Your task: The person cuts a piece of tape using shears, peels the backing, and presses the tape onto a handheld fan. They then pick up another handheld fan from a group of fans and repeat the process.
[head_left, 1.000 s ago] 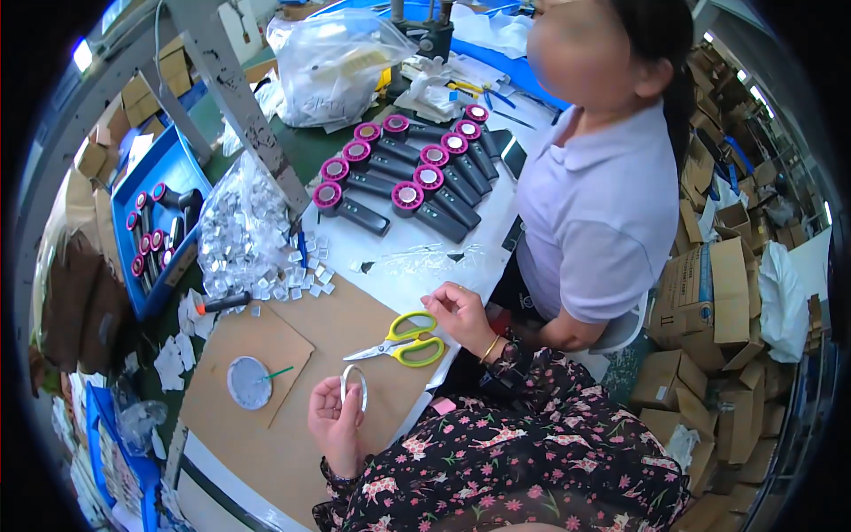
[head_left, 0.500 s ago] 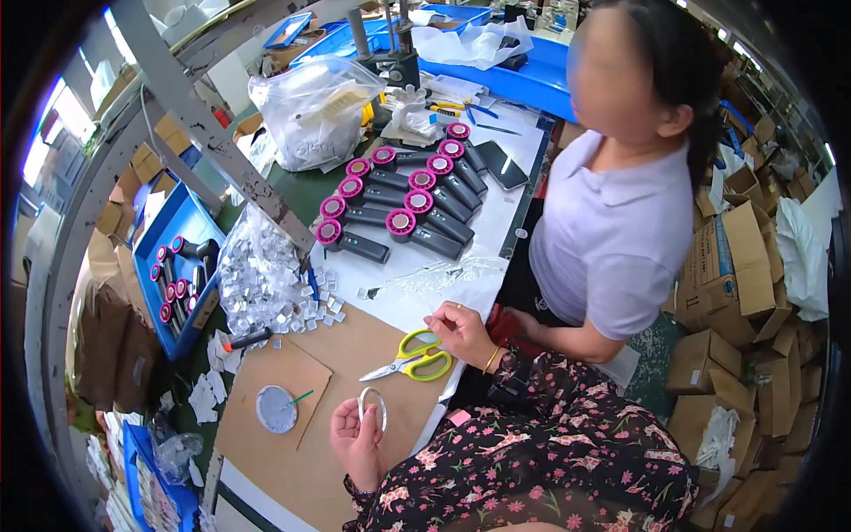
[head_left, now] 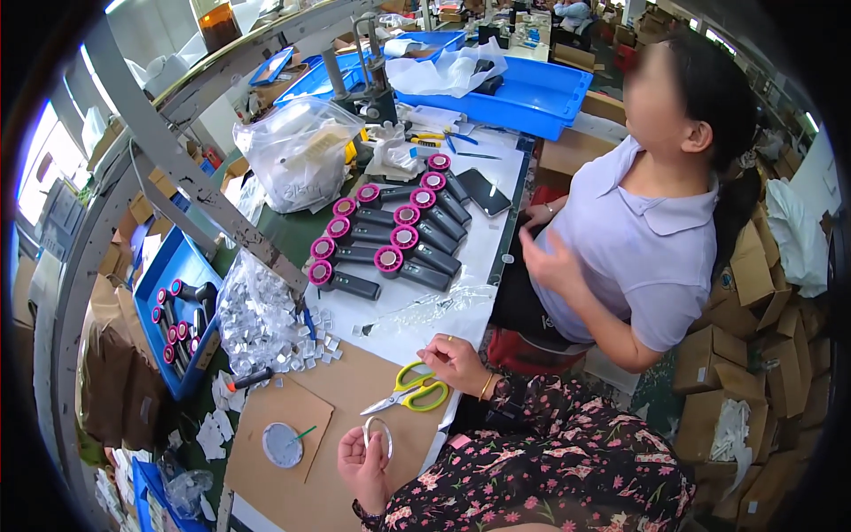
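Note:
Between the fingers of my left hand [head_left: 362, 472] is a thin whitish ring [head_left: 387, 436], held upright above the brown board [head_left: 350, 377]. My right hand [head_left: 454, 362] is closed, thumb and fingertips drawn together; whatever they may hold is too small to make out. Just beside it lie scissors [head_left: 424, 396] with yellow-green handles, blades pointing left. A round pale dish [head_left: 284, 444] with a green stick [head_left: 306, 433] sits on a smaller brown square left of the ring.
Rows of dark handheld devices with pink round heads [head_left: 356, 284] cover the white table sheet. Small clear squares [head_left: 306, 350] spill from a plastic bag. A blue tray [head_left: 182, 390] holds more devices at left. To the right sits a co-worker [head_left: 643, 239], near cardboard boxes [head_left: 718, 355].
The view has shifted slightly. The co-worker has leaned back and raised a hand before the chest. My left hand still holds the ring, and my right hand stays near the scissors.

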The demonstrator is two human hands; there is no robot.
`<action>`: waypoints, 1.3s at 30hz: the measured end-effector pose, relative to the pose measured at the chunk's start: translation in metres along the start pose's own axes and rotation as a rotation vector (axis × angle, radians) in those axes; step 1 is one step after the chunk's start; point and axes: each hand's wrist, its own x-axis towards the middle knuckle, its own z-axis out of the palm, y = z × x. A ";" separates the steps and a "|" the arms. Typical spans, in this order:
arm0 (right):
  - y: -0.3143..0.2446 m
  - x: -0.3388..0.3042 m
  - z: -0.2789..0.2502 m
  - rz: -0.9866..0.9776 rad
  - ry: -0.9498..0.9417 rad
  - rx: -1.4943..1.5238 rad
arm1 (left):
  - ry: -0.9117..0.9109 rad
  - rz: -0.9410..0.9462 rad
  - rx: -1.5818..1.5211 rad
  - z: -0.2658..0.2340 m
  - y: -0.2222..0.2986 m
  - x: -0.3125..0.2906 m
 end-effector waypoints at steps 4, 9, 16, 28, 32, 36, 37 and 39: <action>-0.001 0.002 -0.001 -0.006 -0.008 -0.015 | -0.015 0.004 -0.013 0.001 -0.001 0.002; -0.002 0.002 -0.003 0.007 -0.017 -0.026 | 0.021 0.004 -0.006 0.009 0.003 -0.001; 0.001 0.001 -0.002 0.019 -0.027 -0.003 | 0.027 0.026 -0.022 0.003 0.005 -0.008; -0.087 0.005 0.009 0.025 -0.264 0.110 | -0.016 0.018 -0.097 -0.014 0.005 -0.005; -0.095 -0.001 0.020 0.065 -0.402 0.125 | -0.052 0.001 -0.084 -0.012 0.005 -0.005; -0.086 -0.005 0.025 0.077 -0.474 0.121 | -0.071 -0.012 -0.078 -0.013 0.004 -0.003; -0.084 -0.006 0.025 0.080 -0.484 0.125 | -0.077 -0.016 -0.076 -0.014 0.003 -0.003; -0.081 -0.006 0.026 0.081 -0.484 0.119 | -0.086 -0.021 -0.073 -0.013 0.004 -0.001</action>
